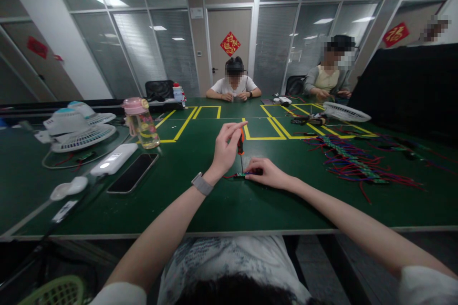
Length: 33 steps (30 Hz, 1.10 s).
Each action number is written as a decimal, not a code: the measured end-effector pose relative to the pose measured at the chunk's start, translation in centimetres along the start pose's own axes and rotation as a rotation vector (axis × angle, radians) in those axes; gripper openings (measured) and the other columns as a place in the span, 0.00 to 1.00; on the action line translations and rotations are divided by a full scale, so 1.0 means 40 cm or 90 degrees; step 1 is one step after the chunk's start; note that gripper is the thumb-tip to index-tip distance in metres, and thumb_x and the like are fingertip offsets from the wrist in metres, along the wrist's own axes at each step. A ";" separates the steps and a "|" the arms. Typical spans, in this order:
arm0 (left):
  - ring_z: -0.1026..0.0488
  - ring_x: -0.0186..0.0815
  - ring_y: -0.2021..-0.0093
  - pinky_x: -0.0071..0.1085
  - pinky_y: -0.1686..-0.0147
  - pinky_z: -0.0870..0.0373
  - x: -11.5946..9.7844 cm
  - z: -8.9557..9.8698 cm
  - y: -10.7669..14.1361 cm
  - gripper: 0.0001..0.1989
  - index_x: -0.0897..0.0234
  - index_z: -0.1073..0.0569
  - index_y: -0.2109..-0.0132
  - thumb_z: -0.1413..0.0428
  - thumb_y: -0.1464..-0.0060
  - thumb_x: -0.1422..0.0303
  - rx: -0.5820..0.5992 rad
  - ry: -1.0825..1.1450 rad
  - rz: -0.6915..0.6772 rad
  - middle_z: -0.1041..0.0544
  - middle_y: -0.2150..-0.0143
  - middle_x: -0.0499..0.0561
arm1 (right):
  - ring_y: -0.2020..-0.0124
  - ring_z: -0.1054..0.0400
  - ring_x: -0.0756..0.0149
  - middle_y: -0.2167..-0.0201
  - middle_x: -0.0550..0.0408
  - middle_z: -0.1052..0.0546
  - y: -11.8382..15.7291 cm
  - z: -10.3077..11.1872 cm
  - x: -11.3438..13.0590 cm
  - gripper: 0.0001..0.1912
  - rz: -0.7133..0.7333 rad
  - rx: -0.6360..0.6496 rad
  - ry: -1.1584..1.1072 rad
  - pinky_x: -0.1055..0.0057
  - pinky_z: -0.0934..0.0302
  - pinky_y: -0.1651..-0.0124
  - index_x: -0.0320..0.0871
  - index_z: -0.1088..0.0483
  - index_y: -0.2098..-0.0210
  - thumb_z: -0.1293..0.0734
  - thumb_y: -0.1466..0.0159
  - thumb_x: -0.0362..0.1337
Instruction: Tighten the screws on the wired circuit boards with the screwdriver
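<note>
An upright screwdriver (241, 145) with an orange and black handle is gripped in my left hand (227, 147). Its thin shaft points down at a small green circuit board (239, 176) lying on the green table (171, 209). My right hand (266, 173) rests on the table, its fingers closed on the board's right end, where wires attach. A red wire leaves the board's left side. To the right lies a long row of green circuit boards (352, 158) with red and blue wires.
At left are white fans (84, 137), a pink-lided bottle (140, 124), a white power bank (114, 159) and a black phone (133, 173). A white fan part (346, 111) and black monitor (411, 90) stand at right. Two people sit across the table.
</note>
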<state>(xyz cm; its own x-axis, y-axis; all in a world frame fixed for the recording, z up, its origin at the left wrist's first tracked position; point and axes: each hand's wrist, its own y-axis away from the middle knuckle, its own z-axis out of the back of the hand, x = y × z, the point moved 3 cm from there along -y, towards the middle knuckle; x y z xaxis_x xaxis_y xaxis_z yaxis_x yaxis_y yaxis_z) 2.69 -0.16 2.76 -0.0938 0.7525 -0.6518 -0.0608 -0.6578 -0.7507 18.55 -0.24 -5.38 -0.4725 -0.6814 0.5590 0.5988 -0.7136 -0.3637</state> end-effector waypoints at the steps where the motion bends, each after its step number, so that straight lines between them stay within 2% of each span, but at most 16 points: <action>1: 0.26 0.33 0.56 0.29 0.55 0.29 0.001 -0.002 0.000 0.14 0.61 0.25 0.50 0.52 0.37 0.69 0.010 0.025 0.014 0.25 0.51 0.54 | 0.71 0.33 0.69 0.69 0.52 0.27 0.000 0.000 0.001 0.12 -0.001 0.001 -0.001 0.73 0.40 0.68 0.39 0.22 0.62 0.31 0.39 0.41; 5: 0.23 0.34 0.59 0.30 0.58 0.27 0.004 -0.008 0.002 0.15 0.64 0.27 0.47 0.48 0.39 0.68 0.007 0.090 0.067 0.22 0.53 0.56 | 0.71 0.33 0.68 0.68 0.52 0.27 0.000 0.001 0.003 0.12 -0.002 0.003 0.000 0.73 0.40 0.68 0.39 0.22 0.62 0.31 0.39 0.41; 10: 0.27 0.32 0.60 0.27 0.60 0.29 -0.002 0.000 0.001 0.10 0.62 0.22 0.56 0.41 0.45 0.69 -0.027 -0.018 -0.011 0.25 0.59 0.52 | 0.71 0.33 0.68 0.69 0.52 0.27 0.000 0.000 0.002 0.11 0.000 0.003 0.002 0.73 0.40 0.68 0.38 0.22 0.62 0.31 0.39 0.39; 12: 0.27 0.33 0.57 0.26 0.60 0.29 -0.001 -0.001 0.000 0.10 0.61 0.22 0.55 0.43 0.43 0.68 -0.016 -0.026 -0.020 0.26 0.56 0.53 | 0.71 0.33 0.68 0.69 0.52 0.27 -0.001 -0.001 0.002 0.10 0.001 0.002 0.007 0.73 0.40 0.68 0.39 0.22 0.62 0.31 0.39 0.39; 15: 0.26 0.32 0.56 0.28 0.57 0.29 0.003 -0.007 0.000 0.13 0.61 0.25 0.50 0.50 0.38 0.70 0.016 0.037 0.011 0.25 0.51 0.54 | 0.70 0.33 0.68 0.69 0.52 0.27 -0.002 -0.001 0.002 0.10 -0.001 0.000 0.007 0.73 0.40 0.68 0.39 0.22 0.62 0.31 0.39 0.38; 18: 0.24 0.32 0.60 0.29 0.58 0.28 0.004 -0.009 0.000 0.14 0.63 0.27 0.48 0.49 0.39 0.70 0.015 0.079 0.040 0.23 0.54 0.54 | 0.71 0.33 0.68 0.69 0.52 0.27 -0.001 -0.001 0.003 0.10 0.000 -0.001 0.000 0.73 0.40 0.68 0.39 0.22 0.63 0.31 0.39 0.39; 22: 0.27 0.31 0.62 0.27 0.60 0.29 -0.002 -0.001 0.000 0.10 0.62 0.23 0.54 0.42 0.44 0.70 -0.015 -0.008 -0.011 0.25 0.61 0.51 | 0.70 0.32 0.67 0.69 0.52 0.27 0.000 0.000 0.002 0.10 0.005 -0.003 0.003 0.72 0.39 0.67 0.39 0.22 0.63 0.31 0.39 0.39; 25: 0.29 0.32 0.60 0.27 0.60 0.30 -0.004 0.002 0.000 0.09 0.61 0.22 0.56 0.42 0.44 0.68 -0.022 -0.047 -0.031 0.28 0.60 0.51 | 0.69 0.32 0.67 0.69 0.52 0.27 0.000 0.001 0.003 0.10 0.006 0.000 0.007 0.72 0.39 0.66 0.39 0.22 0.63 0.31 0.39 0.40; 30: 0.25 0.33 0.57 0.30 0.56 0.29 0.004 -0.007 0.000 0.15 0.61 0.26 0.48 0.52 0.37 0.67 0.025 0.050 0.037 0.24 0.52 0.54 | 0.70 0.32 0.68 0.69 0.52 0.27 -0.001 0.002 0.005 0.11 0.003 0.004 0.004 0.72 0.39 0.67 0.39 0.22 0.62 0.31 0.39 0.40; 33: 0.23 0.34 0.60 0.30 0.58 0.27 0.011 -0.011 0.001 0.15 0.63 0.28 0.46 0.50 0.38 0.66 0.027 0.101 0.079 0.22 0.55 0.54 | 0.70 0.33 0.68 0.68 0.52 0.27 -0.001 0.002 0.003 0.11 0.003 0.005 0.004 0.73 0.39 0.67 0.39 0.22 0.62 0.31 0.39 0.40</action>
<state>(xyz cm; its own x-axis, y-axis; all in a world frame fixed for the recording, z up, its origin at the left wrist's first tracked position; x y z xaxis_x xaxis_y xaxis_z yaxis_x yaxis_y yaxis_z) 3.09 0.13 2.39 0.0548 0.6589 -0.7502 -0.1001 -0.7439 -0.6607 18.51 -0.30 -5.24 -0.4741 -0.6857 0.5523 0.6059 -0.7092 -0.3604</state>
